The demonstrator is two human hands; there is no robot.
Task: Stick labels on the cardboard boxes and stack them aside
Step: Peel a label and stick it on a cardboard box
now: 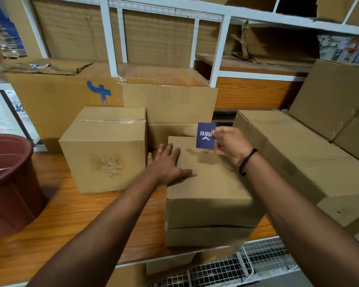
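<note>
A plain cardboard box (pixel 209 195) stands on the wooden table (pixel 75 220) in front of me. My left hand (pixel 167 164) lies flat on its top near the left edge, fingers straight and spread. Above the box's far right corner, my right hand (pixel 231 145) pinches a dark blue label (pixel 205 135) with white print by its right edge. The label hangs just above the box top, apart from it. A second, taller cardboard box (pixel 106 154) stands to the left, touching a third low box (pixel 172 131) behind.
A brown plastic bucket (pixel 10 183) stands at the table's left. Large cardboard boxes (pixel 311 162) are stacked along the right side. Flat cardboard sheets (pixel 116 96) lean against the white shelf frame (pixel 220 56) at the back. A wire mesh basket (pixel 257 264) sits below the table's front edge.
</note>
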